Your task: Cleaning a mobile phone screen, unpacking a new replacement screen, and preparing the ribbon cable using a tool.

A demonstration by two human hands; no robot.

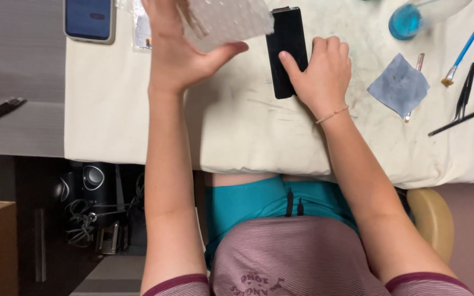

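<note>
Black phone point(287, 49) under right hand point(319, 71), left hand point(179, 46) gripping bubble wrap point(229, 19)

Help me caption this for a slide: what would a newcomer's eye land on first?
Two bare arms reach up onto a white cloth. The left hand holds a sheet of bubble wrap at the top edge, while the right hand presses on a black phone lying beside it. Off to the right lie a grey wipe and a blue brush.
</note>
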